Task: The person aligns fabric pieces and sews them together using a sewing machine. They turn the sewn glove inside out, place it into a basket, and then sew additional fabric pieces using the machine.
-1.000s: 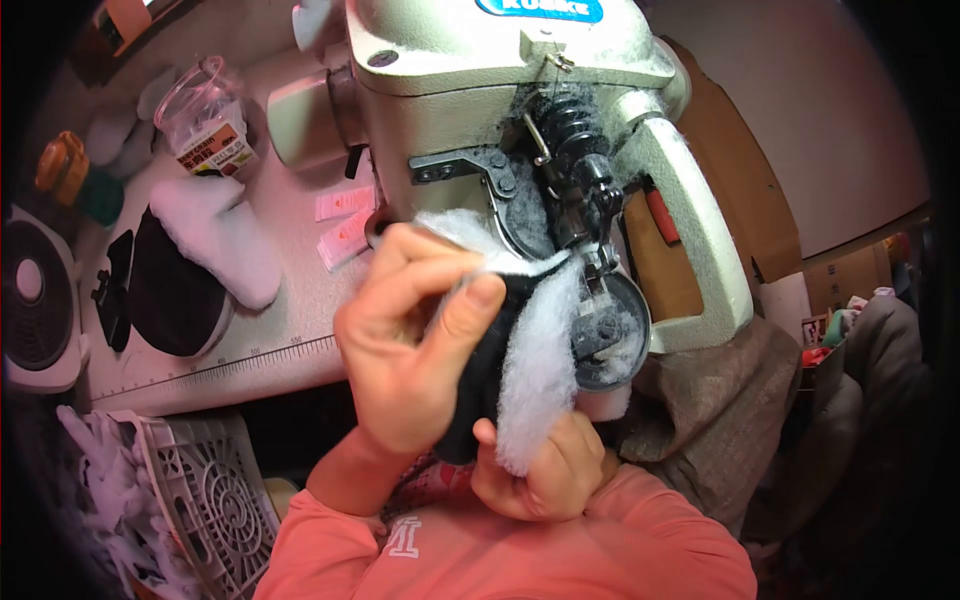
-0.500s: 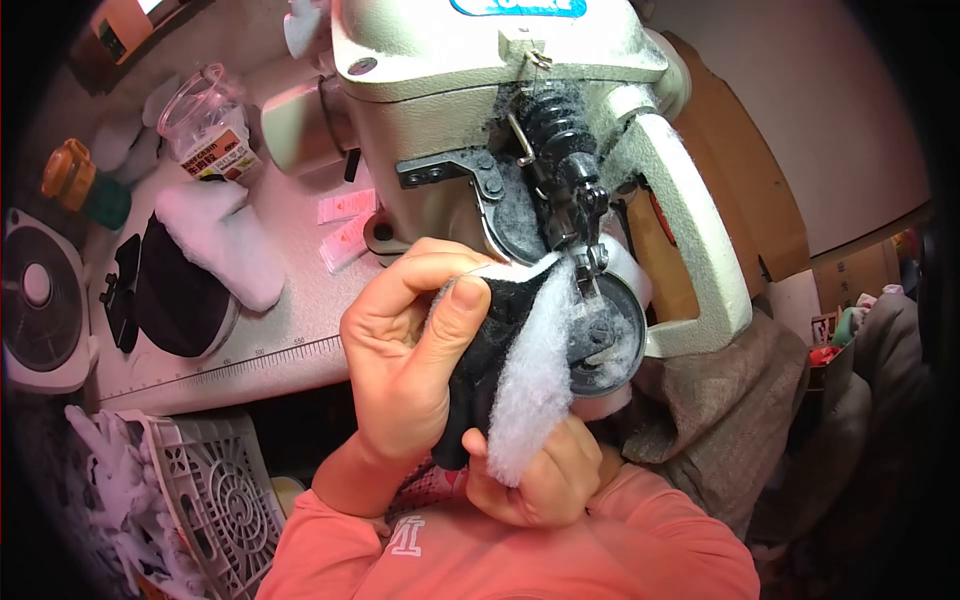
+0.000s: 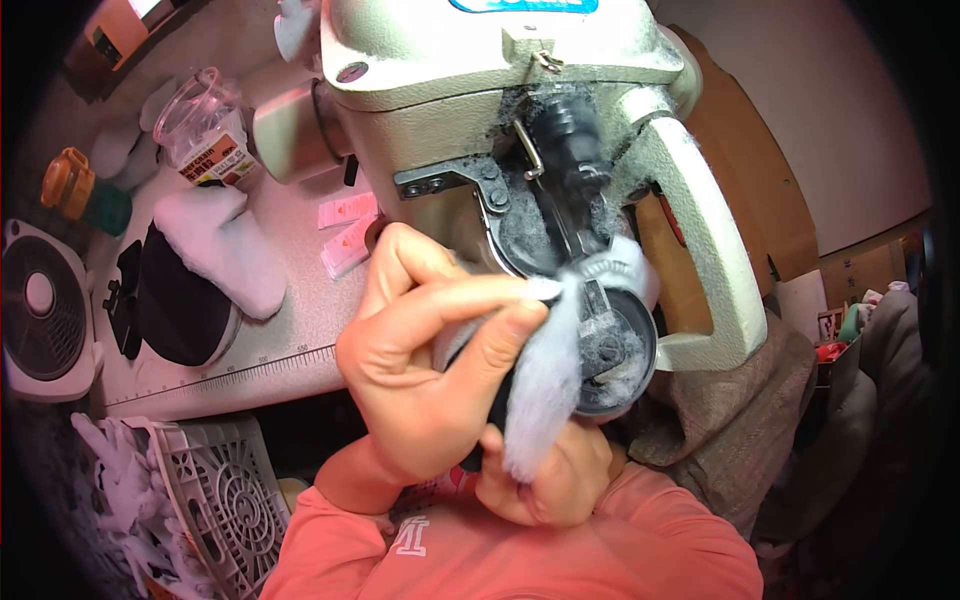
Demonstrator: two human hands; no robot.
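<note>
A beige sewing machine [image 3: 420, 130] stands before me, its feed disc [image 3: 635, 375] dusted with white lint. My left hand [image 3: 425, 360] pinches the edge of a white fluffy fabric piece [image 3: 545, 385] between thumb and index finger, just left of the disc. This fabric runs up to the feed point, and black cloth shows beside it, mostly hidden by my hand. Lower down, my right hand [image 3: 555, 475] is closed around the lower end of the same fabric. The machine's black needle mechanism [image 3: 570, 140] is blurred above the disc.
On the table [image 3: 300, 290] to the left lie a black and white fluffy piece [image 3: 195, 300], pink-white packets [image 3: 348, 230] and a clear plastic jar [image 3: 205, 125]. A fan [image 3: 40, 295] stands at far left. Below is a white plastic crate [image 3: 225, 490]. The machine's curved arm [image 3: 715, 250] rises at right.
My left hand has moved right, closer to the feed point, still pinching the fabric edge. The needle mechanism is now blurred. The fluffy strip has shifted slightly; my right hand has barely moved.
</note>
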